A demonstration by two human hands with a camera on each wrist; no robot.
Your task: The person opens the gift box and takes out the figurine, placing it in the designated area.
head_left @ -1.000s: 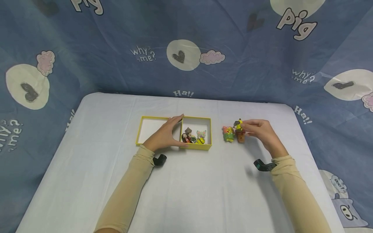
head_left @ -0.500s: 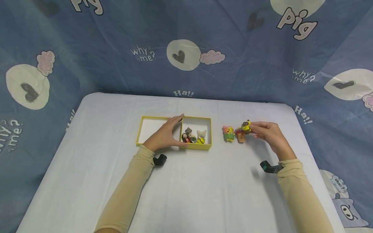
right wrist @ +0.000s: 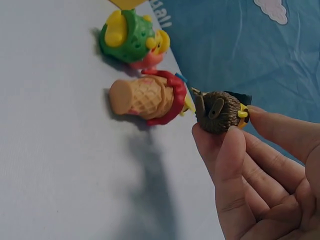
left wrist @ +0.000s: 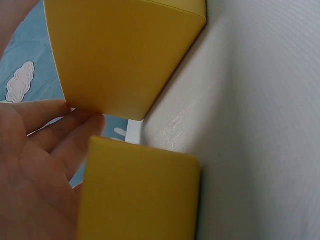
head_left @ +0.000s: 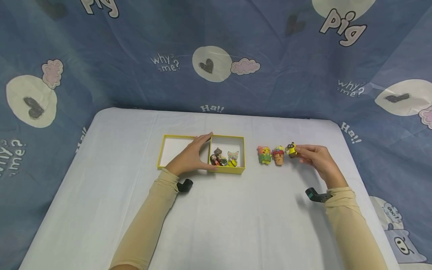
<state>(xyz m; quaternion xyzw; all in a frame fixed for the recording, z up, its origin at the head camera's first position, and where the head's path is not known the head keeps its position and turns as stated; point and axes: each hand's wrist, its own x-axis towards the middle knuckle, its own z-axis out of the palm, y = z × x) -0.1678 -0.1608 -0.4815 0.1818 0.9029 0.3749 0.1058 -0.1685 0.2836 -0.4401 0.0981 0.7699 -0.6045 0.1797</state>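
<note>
Between the thumb and fingers of my right hand (head_left: 318, 161) is a small yellow and dark brown toy figurine (right wrist: 217, 111), its brown textured underside showing in the right wrist view. Just left of it stands an ice-cream-cone toy (head_left: 278, 157) with a red top. Beyond that is a green, pink and yellow toy figure (head_left: 264, 155). My left hand (head_left: 190, 157) spans the left side of a yellow-edged box (head_left: 227, 170), thumb at the front and fingers at the back corner. Inside the box lie several small figurines (head_left: 233, 159).
A shallow yellow-rimmed tray or lid (head_left: 160, 153) lies left of the box, partly behind my left hand. White cloth (head_left: 216, 225) covers the table. A blue printed curtain (head_left: 135, 75) rises behind its far edge.
My right hand has moved right with the figurine, from over the ice-cream-cone toy to beside it, so the cone now shows fully. My left hand and the box stay put.
</note>
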